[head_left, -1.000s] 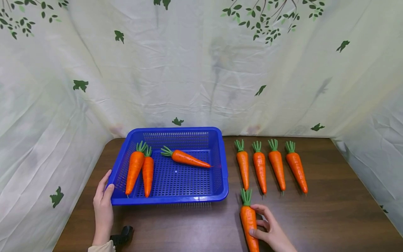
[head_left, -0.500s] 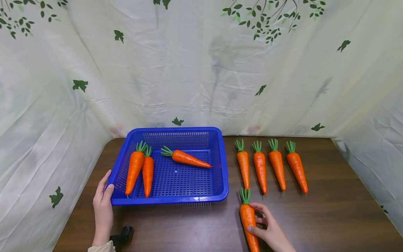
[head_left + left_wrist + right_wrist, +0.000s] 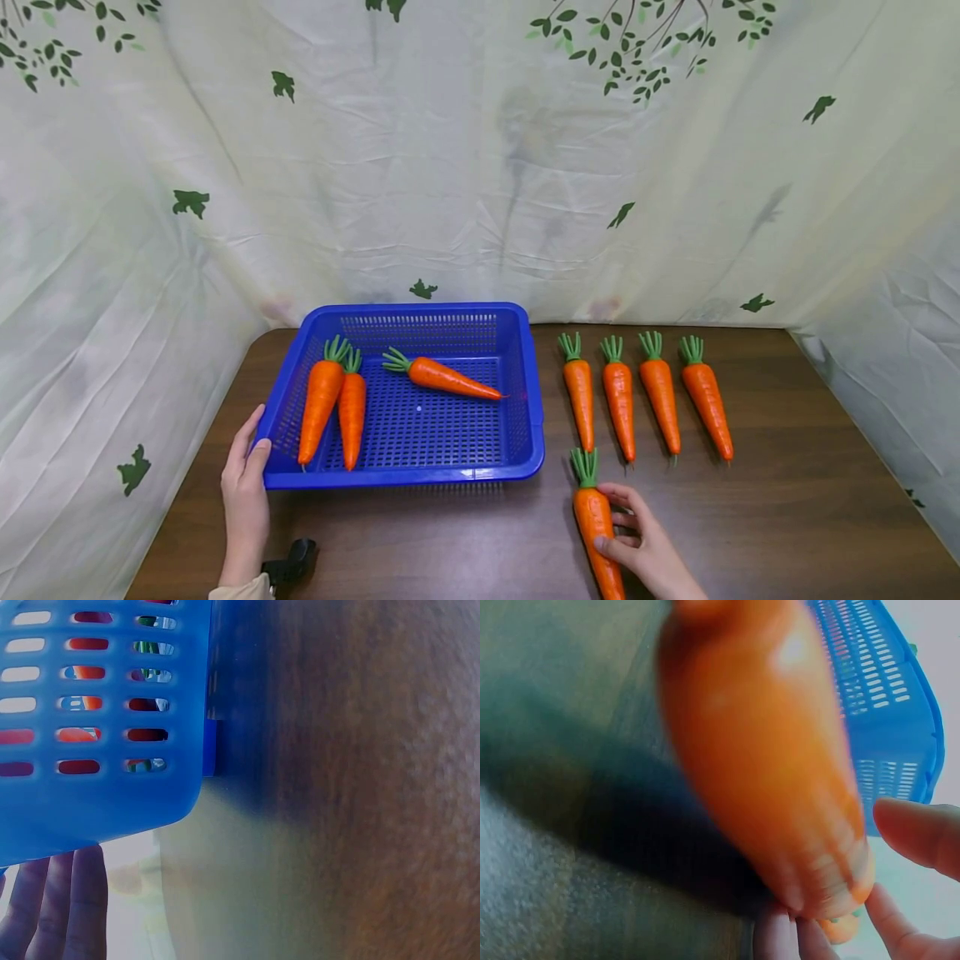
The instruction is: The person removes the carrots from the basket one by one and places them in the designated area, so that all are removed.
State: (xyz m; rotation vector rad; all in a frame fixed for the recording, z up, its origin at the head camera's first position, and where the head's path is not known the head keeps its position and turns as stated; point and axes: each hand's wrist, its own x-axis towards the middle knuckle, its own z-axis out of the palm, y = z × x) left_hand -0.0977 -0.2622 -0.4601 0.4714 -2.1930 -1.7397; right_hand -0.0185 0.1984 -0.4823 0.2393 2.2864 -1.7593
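In the head view my left hand [image 3: 246, 483] grips the near left corner of a blue plastic basket [image 3: 405, 479], thumb over the rim and fingers along the outer side. Its fingers also show under the slotted basket wall [image 3: 97, 791] in the left wrist view. My right hand [image 3: 647, 542] holds an orange carrot [image 3: 596, 525] with green stem stubs between thumb and fingers, stem end pointing away from me. In the right wrist view that carrot [image 3: 765, 750] looms large and blurred, casting a shadow on the table. Three carrots [image 3: 453, 379] lie inside the basket.
Several more carrots [image 3: 618, 408] lie in a row on the brown wooden table [image 3: 795, 500], right of the basket. A black device [image 3: 296, 562] sits at my left wrist. A pale curtain [image 3: 450, 167] with leaf prints hangs behind the table.
The carrot in my right hand has shifted slightly, a little left and then back right. My left hand and the basket have stayed in place.
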